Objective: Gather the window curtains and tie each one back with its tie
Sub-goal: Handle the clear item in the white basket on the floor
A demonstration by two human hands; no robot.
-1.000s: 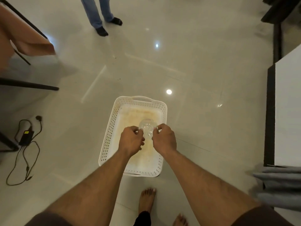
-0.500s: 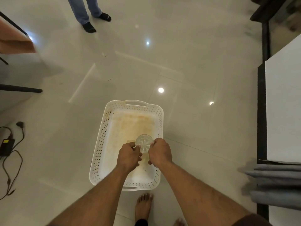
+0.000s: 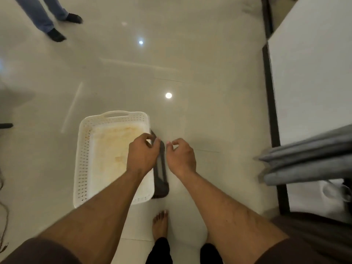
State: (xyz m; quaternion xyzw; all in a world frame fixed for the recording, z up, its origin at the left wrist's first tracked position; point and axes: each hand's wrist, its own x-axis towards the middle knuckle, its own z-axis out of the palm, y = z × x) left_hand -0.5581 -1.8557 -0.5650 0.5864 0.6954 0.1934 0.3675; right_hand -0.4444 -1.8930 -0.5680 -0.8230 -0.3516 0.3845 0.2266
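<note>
A dark tie band (image 3: pixel 161 176) hangs down between my hands, beside the right wall of a white perforated basket (image 3: pixel 82 159) on the floor. My left hand (image 3: pixel 142 155) pinches the band's top end between thumb and fingers. A small gap separates the band from my right hand (image 3: pixel 181 157), whose fingers are loosely curled and hold nothing that I can see. The grey curtain (image 3: pixel 308 159) hangs in bunched folds at the right edge, apart from both hands.
A white panel with a dark frame (image 3: pixel 270 103) runs along the right side. Another person's legs (image 3: pixel 47 18) stand at the far left on the glossy tiled floor. My bare foot (image 3: pixel 161 223) is below the basket. A cable (image 3: pixel 2 212) lies at the left edge.
The clear round object both hands held over the basket is gone from view. My hands have parted and moved right of the basket, and a dark band now hangs from my left hand.
</note>
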